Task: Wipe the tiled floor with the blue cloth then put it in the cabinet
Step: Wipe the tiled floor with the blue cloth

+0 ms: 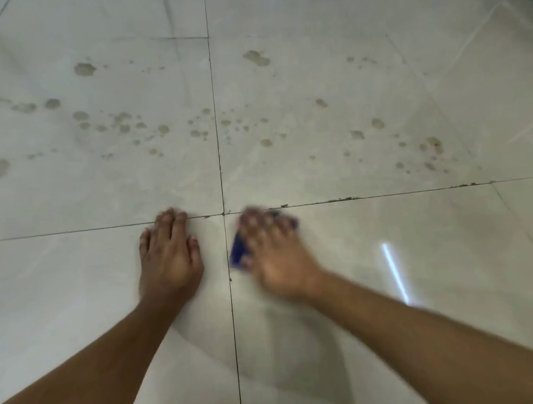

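The person is kneeling or bending over the tiled floor (385,257) and the wiping step is in hand. The right hand (277,257) is pressing the blue cloth (238,252) flat on the tile, just beside the crossing of the grout lines (223,214); its fingers are lying spread over the cloth, not curled round it, so the grip is apart and only pushing down. This hand is looking blurred. The left hand (169,253) is resting flat on the neighbouring tile, fingers straight, holding nothing, and I think it is carrying the body weight.

Most of the cloth is hidden under the hand; only its left edge and a little at the fingertips are showing.

The job is looking far from finished, in my judgement. Many brownish dried stains (125,122) are lying on the two farther tiles, well apart from the cloth. The next move is calling for a reach forward over the cross line. Nothing is standing in the way there. The cabinet is not showing in this view.
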